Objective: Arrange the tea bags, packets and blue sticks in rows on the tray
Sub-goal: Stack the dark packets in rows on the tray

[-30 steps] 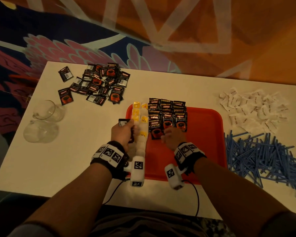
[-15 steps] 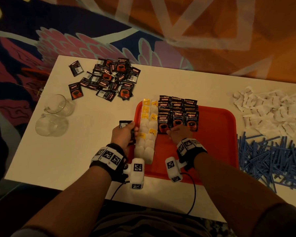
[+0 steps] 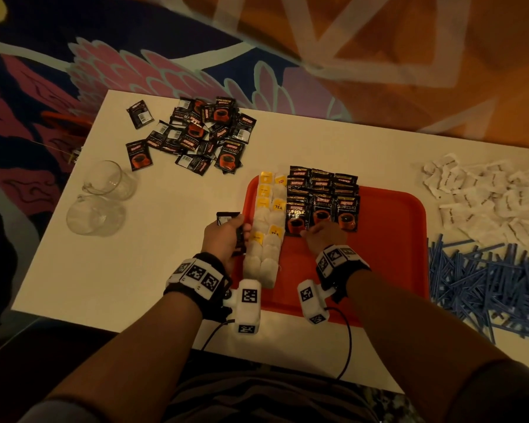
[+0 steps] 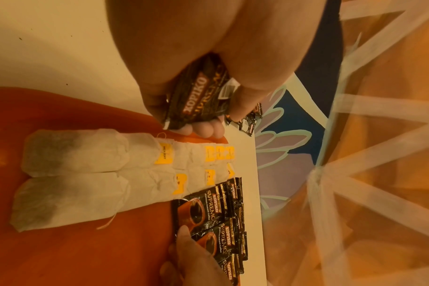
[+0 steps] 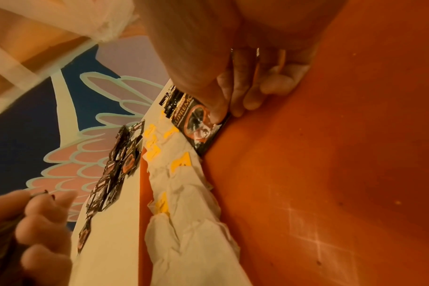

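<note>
A red tray (image 3: 388, 239) carries two columns of tea bags (image 3: 269, 239) with yellow tags along its left side. Beside them lie rows of black coffee packets (image 3: 321, 196). My right hand (image 3: 310, 233) is at the near edge of those rows. There its thumb (image 5: 216, 114) and a finger pinch the lower edge of the front-left coffee packet (image 5: 196, 123). Just off the tray's left rim, my left hand (image 3: 237, 230) grips a small stack of coffee packets (image 4: 198, 96).
A loose pile of coffee packets (image 3: 196, 135) lies at the back left of the white table (image 3: 135, 270). Two glass cups (image 3: 104, 196) stand at the left edge. White paper packets (image 3: 486, 196) and a heap of blue sticks (image 3: 486, 285) lie right of the tray.
The head view has swung, so the table sits further right in the picture. My right hand stays at the front packets with small finger shifts. The left hand keeps its stack.
</note>
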Demonstrator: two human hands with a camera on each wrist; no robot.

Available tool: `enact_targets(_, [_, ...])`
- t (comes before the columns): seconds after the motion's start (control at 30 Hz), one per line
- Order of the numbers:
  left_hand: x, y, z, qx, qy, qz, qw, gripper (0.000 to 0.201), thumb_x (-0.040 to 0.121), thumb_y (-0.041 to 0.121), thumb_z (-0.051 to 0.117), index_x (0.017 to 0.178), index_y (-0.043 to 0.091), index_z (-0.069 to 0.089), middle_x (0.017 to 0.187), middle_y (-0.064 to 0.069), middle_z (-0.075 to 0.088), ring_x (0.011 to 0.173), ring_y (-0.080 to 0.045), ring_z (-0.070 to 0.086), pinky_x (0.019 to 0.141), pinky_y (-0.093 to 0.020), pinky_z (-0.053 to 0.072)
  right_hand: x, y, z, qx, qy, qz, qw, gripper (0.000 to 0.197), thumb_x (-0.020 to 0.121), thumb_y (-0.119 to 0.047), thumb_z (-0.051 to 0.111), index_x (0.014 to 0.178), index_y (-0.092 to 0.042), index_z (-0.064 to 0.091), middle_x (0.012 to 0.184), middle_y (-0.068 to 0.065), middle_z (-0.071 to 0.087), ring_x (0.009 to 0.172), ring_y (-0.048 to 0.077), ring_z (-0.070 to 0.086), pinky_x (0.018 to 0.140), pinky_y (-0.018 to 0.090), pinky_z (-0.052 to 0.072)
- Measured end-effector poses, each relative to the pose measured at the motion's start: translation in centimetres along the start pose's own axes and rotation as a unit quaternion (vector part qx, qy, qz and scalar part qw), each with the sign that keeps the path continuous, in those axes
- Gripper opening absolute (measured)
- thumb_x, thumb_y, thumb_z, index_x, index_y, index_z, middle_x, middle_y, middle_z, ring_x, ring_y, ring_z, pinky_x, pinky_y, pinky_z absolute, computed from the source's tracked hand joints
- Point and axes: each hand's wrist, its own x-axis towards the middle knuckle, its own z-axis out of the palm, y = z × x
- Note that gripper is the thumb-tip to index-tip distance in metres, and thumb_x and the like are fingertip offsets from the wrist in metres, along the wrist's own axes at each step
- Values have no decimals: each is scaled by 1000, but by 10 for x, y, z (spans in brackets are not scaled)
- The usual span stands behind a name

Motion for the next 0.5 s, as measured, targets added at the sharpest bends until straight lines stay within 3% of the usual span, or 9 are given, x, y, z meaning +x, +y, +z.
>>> enact_targets(0.13, [1, -1, 1, -8, -2, -5, 1000, 15, 96, 19, 63, 85, 10, 68, 71, -5, 67, 57, -16, 60, 53, -28, 48, 0, 1, -1, 2, -3, -1, 1000, 24, 90, -35, 66, 102, -13, 67, 114, 2, 67, 109, 19, 61, 83, 26, 44])
enact_targets(0.3, [-3, 1, 6, -76, -71, -34, 994, 15, 97, 13, 49, 96, 5, 62, 71, -7, 63, 55, -16, 55, 50, -26, 46, -1, 7, -3, 34, 3, 1, 999, 26, 88, -36, 69, 102, -14, 65, 98, -2, 62, 94, 13, 55, 75, 24, 42])
enact_targets(0.4, [-9, 3, 11, -82, -116, -28, 989, 20, 96, 9, 41, 99, 3, 61, 78, -10, 67, 64, -19, 60, 57, -29, 49, -7, 4, -5, 30, 1, -60, 998, 23, 86, -41, 69, 91, -19, 65, 96, -4, 65, 91, 11, 60, 79, 28, 51])
enact_targets(0.5, [-12, 5, 20, -26, -107, 10, 994, 14, 96, 4, 56, 103, 1, 67, 92, -16, 74, 78, -29, 71, 73, -42, 60, -23, -4, -14, 96, -60, -161, 980, 22, 85, -47, 67, 84, -26, 63, 95, -4, 68, 89, 12, 64, 81, 33, 54])
